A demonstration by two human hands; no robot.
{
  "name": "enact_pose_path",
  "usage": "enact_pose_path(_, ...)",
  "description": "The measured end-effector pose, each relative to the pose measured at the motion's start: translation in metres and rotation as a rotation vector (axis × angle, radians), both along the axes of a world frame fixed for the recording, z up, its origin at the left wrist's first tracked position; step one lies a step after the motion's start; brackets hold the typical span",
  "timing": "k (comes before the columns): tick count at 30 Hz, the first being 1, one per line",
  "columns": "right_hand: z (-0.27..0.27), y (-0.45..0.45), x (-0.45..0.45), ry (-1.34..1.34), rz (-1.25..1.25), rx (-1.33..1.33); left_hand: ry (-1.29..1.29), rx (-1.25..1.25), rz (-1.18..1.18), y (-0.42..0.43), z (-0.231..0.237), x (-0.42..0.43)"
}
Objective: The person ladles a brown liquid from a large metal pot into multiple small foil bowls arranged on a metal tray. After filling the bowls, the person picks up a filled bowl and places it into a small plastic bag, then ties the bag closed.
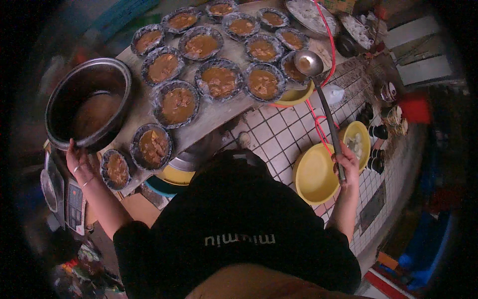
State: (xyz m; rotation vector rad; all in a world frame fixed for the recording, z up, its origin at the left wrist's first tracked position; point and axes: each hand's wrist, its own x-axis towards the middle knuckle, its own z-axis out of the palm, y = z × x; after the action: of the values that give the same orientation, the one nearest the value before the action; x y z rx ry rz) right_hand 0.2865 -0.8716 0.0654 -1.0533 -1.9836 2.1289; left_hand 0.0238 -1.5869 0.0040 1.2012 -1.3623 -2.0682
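Note:
My left hand [78,162] grips the near rim of a large dark metal pot [123,67], its fingers at the edge. Inside the pot, a low brown layer covers the bottom. Around the long handle of a metal ladle [326,108] my right hand [348,164] is closed. The ladle's bowl reaches over the table's right edge, with a little brown residue in it. Several bowls lined with plastic film, such as the nearest large one [175,102], stand on the table [211,112]. They hold brown broth with chunks that look like meat.
Two yellow basins [317,175] are on the tiled floor [278,138] at right, one holding pale round items. A red hose [330,33] hangs by the table's right end. Trays of white pieces [312,17] lie at the back. A scale [74,203] stands at left.

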Motion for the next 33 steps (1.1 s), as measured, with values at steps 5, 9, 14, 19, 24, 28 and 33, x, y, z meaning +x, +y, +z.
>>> enact_pose_path(5, 0.009, -0.026, 0.020, -0.077, 0.072, 0.113, 0.044, 0.061, -0.001, 0.000, 0.008, -0.003)
enact_pose_path(9, 0.006, -0.042, 0.030, -0.312, 0.276, 0.403, 0.155, 0.044, 0.023, 0.007, 0.011, -0.008)
enact_pose_path(14, 0.005, -0.054, 0.028, -0.241, 0.491, 0.903, 0.197, -0.038, 0.011, 0.044, 0.022, 0.007)
enact_pose_path(19, 0.014, -0.080, -0.007, 0.027, 0.416, 0.381, 0.173, -0.201, -0.029, 0.053, 0.044, 0.014)
enact_pose_path(24, 0.025, -0.133, -0.096, 0.093, 0.843, 0.533, 0.306, -0.209, -0.128, 0.046, 0.034, 0.012)
enact_pose_path(28, 0.027, -0.219, -0.187, 0.327, 1.216, 0.880, 0.354, -0.232, -0.164, 0.049, 0.024, 0.009)
enact_pose_path(33, 0.035, -0.342, -0.260, 0.243, 1.394, 1.262, 0.293, -0.409, -0.151, 0.072, 0.027, 0.008)
